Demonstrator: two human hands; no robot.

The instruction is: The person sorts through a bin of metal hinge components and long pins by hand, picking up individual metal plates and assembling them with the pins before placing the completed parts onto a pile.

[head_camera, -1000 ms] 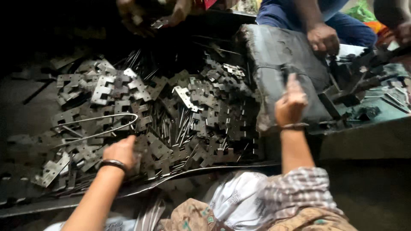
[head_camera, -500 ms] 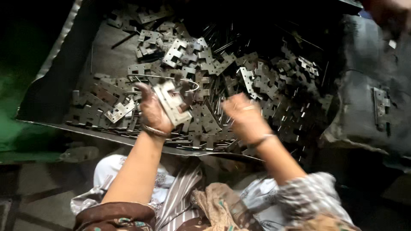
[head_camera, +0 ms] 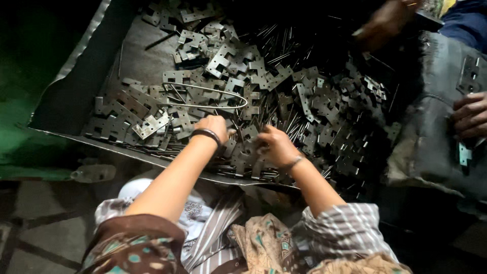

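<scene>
many plates [head_camera: 238, 152]: stiff, light, sharp-edged metal near tray [head_camera: 66, 101] front edge; grip flat faces.
left hand [head_camera: 215, 127]: fingers curled into pile.
right hand [head_camera: 274, 144]: pinching a plate.

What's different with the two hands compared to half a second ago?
The left hand has put down the plate it held up and now rests low on the heap of notched metal plates. The right hand has dropped to the heap's near edge, fingers in the pieces. The bent wire loop and tray stayed put.
</scene>
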